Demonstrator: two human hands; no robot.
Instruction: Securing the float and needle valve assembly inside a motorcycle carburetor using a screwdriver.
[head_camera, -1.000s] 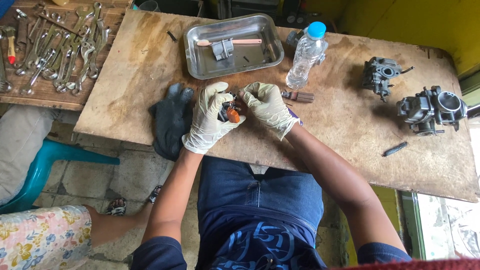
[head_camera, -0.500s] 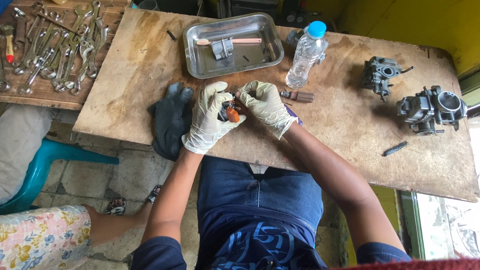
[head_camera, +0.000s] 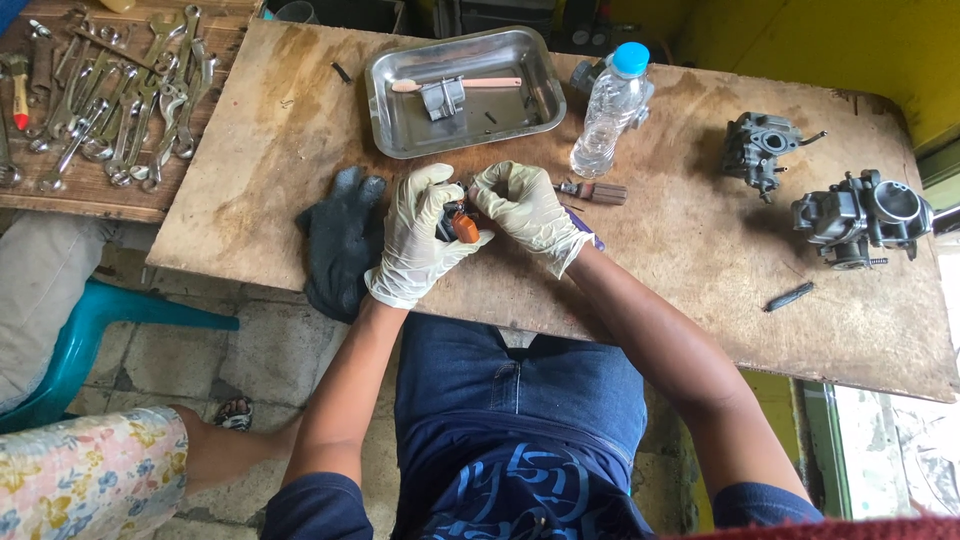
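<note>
Here, a small orange-and-black part (head_camera: 462, 224) is gripped by the gloved left hand (head_camera: 418, 240) above the worn wooden table (head_camera: 680, 250). It is also pinched by the gloved right hand (head_camera: 524, 208).

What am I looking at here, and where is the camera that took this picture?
The camera sits on a person's head and looks straight down, so you see their own arms reaching onto a wooden table. There is no machine here, only two hands in pale thin gloves. The left hand and the right hand meet over a small part with an orange piece, held between the fingers of both. On the table lie a dark glove, a metal tray holding a toothbrush and a small metal piece, a clear plastic bottle with a blue cap, a small screwdriver, and two grey carburettor-like engine parts at the far right. A second board at the upper left carries many wrenches. Another person's knee in flowered cloth shows bottom left.
</note>
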